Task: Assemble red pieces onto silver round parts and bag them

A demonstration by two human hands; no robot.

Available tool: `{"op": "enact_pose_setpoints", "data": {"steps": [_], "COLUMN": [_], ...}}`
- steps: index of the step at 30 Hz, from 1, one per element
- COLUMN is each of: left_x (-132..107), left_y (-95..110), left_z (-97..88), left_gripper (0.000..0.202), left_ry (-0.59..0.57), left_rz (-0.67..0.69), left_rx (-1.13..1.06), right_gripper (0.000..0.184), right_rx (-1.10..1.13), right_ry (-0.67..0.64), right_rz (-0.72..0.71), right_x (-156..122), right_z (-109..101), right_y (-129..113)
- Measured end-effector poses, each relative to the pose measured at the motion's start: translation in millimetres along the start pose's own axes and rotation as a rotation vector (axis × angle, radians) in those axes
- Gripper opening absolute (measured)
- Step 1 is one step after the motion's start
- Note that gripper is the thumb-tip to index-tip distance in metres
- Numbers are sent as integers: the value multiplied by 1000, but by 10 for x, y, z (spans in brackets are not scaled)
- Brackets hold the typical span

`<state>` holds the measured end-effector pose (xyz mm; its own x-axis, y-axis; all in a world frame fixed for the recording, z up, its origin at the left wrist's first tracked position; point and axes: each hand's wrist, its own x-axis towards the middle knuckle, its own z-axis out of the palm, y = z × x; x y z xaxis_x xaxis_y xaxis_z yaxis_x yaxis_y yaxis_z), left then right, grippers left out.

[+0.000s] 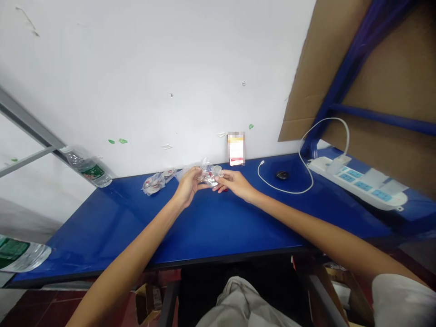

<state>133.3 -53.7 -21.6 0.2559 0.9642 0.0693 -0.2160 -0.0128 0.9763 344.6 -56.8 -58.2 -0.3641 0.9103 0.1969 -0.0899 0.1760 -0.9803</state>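
Observation:
Both hands hold a clear plastic bag (210,174) above the blue table, near its back edge. Shiny, silvery contents and a small red mark show through the plastic; what they are I cannot make out. My left hand (188,187) pinches the bag's left side. My right hand (235,182) grips its right side between thumb and fingers. Left of my left hand, another clear bag (157,181) with similar contents lies on the table. Something red peeks out just under my right hand, mostly hidden.
A small box (236,149) stands against the wall. To the right are a white cable (289,191), a black round object (282,175) and a white power strip (361,184). Water bottles (91,170) are at the left. The blue table (218,227) ends in a dark front edge.

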Motion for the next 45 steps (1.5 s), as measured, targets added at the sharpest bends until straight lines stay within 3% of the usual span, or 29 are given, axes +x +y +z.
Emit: {"op": "enact_pose_setpoints", "data": {"steps": [4, 11, 19, 27, 33, 40, 45], "left_x": [67, -7, -54, -30, -44, -77, -66], "left_y": [-146, -346, -432, -484, -488, -507, -526], "left_z": [139, 24, 126, 124, 122, 168, 177], "left_gripper": [34, 33, 29, 39, 29, 27, 28], "left_ry": [-63, 10, -107, -165, -136, -183, -149], "left_rz": [33, -38, -176, -193, -190, -161, -164], "left_rx": [-8, 3, -277, -231, -262, -313, -273], "right_gripper": [52, 49, 47, 40, 28, 26, 26], "right_rx": [-19, -157, -190, -332, -369, -264, -142], "right_ry": [123, 90, 150, 177, 215, 115, 226], "right_rz": [-28, -48, -60, -186, -257, -206, -202], "right_x": [49, 69, 37, -27, -22, -21, 6], "right_z": [-219, -460, -442, -395, -413, -438, -448], "right_y": [-15, -53, -174, -339, -429, -453, -409]}}
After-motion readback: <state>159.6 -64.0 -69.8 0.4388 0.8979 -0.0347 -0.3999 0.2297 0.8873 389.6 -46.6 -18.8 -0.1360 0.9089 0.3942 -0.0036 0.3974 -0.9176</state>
